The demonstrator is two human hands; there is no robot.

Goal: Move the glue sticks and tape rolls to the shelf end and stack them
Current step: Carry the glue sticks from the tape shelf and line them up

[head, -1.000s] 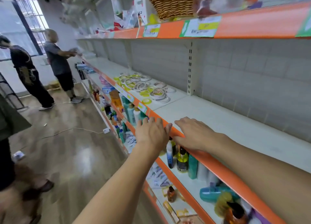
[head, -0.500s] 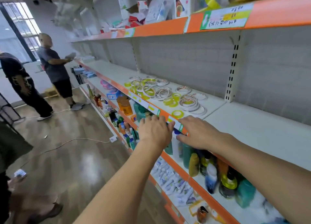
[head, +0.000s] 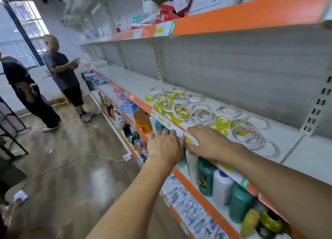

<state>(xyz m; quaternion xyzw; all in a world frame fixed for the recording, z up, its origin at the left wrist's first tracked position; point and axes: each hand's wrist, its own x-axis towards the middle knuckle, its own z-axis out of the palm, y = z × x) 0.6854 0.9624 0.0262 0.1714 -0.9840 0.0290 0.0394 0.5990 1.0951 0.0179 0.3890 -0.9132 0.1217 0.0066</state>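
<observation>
Several tape rolls [head: 203, 115], white and yellow-green, lie flat and scattered on the white middle shelf [head: 305, 154]. No glue sticks can be made out. My left hand [head: 164, 147] rests on the shelf's orange front edge [head: 138, 99], fingers extended over the price labels. My right hand [head: 208, 141] lies beside it, palm down, fingers stretched onto the shelf edge just in front of the nearest rolls. Neither hand holds anything.
Below the tape shelf stand bottles [head: 206, 177] and tubs [head: 143, 122] on lower shelves. The upper shelf [head: 251, 16] carries boxes. Two people [head: 61, 73] stand at the far end of the aisle. A cable [head: 71, 161] runs across the wooden floor.
I have moved along the shelf toward the tape rolls; both hands slid along the orange edge and now sit right in front of the rolls.
</observation>
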